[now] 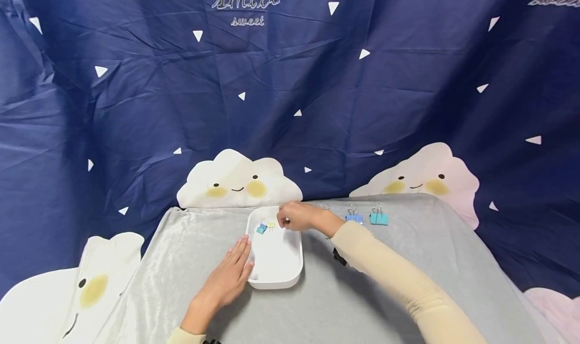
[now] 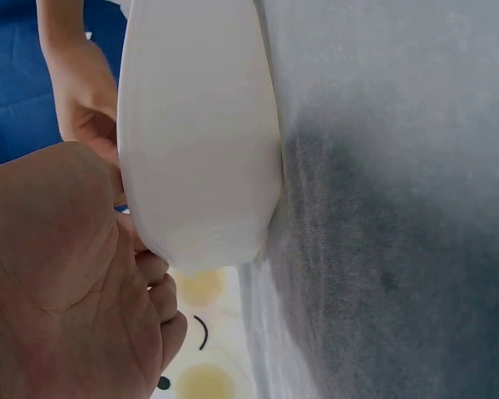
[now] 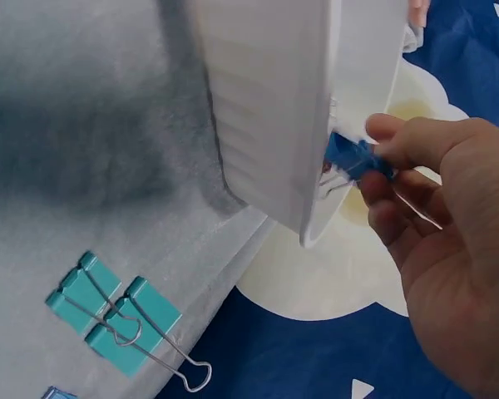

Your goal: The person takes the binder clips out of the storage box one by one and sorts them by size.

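A white tray (image 1: 276,268) stands on the grey cloth. My left hand (image 1: 228,273) rests along its left rim with straight fingers; the left wrist view shows the palm (image 2: 66,283) beside the tray wall. Over the back right of the tray, my right hand (image 1: 296,215) pinches a blue binder clip (image 3: 358,156) between thumb and fingers, right at the rim in the right wrist view. Inside the tray, near the back left, lie a blue-teal binder clip (image 1: 262,228) and a yellow one (image 1: 271,225).
Right of the tray, a blue binder clip (image 1: 354,217) and a teal binder clip (image 1: 379,218) sit near the table's back edge. Two teal clips (image 3: 133,328) show in the right wrist view. A dark blue cloth (image 1: 317,82) with clouds hangs behind.
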A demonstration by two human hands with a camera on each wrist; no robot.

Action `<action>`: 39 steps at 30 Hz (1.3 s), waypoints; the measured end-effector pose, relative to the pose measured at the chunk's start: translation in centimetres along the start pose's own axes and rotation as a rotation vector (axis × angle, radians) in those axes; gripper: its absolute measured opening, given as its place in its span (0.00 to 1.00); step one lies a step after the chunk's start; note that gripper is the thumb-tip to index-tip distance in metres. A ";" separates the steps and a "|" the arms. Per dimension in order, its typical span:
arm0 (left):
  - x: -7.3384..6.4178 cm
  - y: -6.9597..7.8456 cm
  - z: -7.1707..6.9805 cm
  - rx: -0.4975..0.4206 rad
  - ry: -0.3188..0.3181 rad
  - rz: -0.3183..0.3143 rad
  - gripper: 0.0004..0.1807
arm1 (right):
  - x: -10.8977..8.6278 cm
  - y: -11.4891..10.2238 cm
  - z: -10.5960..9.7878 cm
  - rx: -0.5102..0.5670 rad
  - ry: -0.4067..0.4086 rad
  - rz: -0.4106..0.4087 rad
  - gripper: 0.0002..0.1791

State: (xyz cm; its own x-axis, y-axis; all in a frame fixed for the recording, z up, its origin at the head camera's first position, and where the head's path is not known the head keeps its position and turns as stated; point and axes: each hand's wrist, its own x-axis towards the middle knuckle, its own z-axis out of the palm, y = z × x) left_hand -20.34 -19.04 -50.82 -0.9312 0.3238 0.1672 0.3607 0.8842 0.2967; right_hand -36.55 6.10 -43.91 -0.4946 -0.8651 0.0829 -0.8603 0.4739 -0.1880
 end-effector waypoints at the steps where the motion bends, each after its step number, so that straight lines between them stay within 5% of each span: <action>1: 0.0 0.0 -0.1 0.001 -0.011 -0.008 0.33 | 0.0 0.0 0.0 -0.010 -0.004 -0.007 0.08; 10: -0.1 -0.7 0.8 -0.019 0.056 0.049 0.33 | -0.5 0.1 0.5 -0.023 -0.133 0.103 0.04; 20: 0.0 0.0 0.2 -0.033 0.021 0.012 0.32 | -0.4 -0.6 0.2 -0.029 -0.178 0.139 0.12; 39: 0.0 -0.4 0.2 -0.009 -0.016 -0.018 0.33 | -2.2 0.8 -0.6 0.087 0.012 0.113 0.09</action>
State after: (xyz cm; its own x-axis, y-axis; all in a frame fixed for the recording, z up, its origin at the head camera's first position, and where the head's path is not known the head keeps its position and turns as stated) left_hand -20.48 -19.29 -51.10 -0.9381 0.3136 0.1471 0.3447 0.8869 0.3074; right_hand -36.25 8.47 -43.69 -0.5896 -0.8048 0.0676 -0.7853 0.5518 -0.2807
